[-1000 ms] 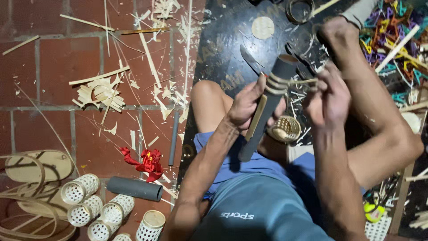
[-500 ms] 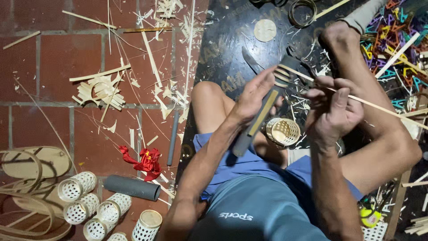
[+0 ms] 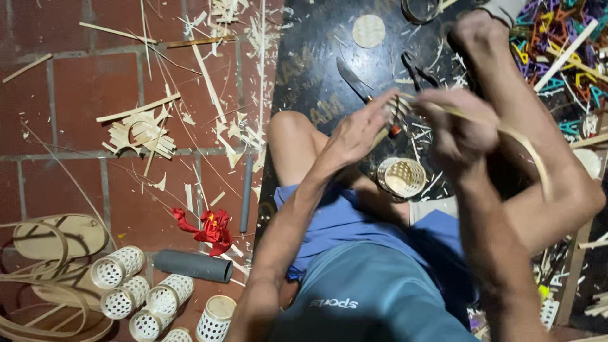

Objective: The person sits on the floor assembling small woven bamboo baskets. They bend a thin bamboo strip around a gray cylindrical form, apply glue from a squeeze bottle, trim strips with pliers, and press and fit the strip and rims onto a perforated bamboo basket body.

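Bamboo strip pinched in right hand; left hand fingers extended, touching it.

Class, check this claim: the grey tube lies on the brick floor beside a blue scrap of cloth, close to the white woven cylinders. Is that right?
Not quite. In the head view the scrap of cloth is red, not blue. The rest holds: the grey tube lies on the brick floor beside it, close to the white woven cylinders.

so the little woven cup sits on the mat right below both hands, knife lying just beyond them, and the finished cups (plus a tube) are way off left on the floor.
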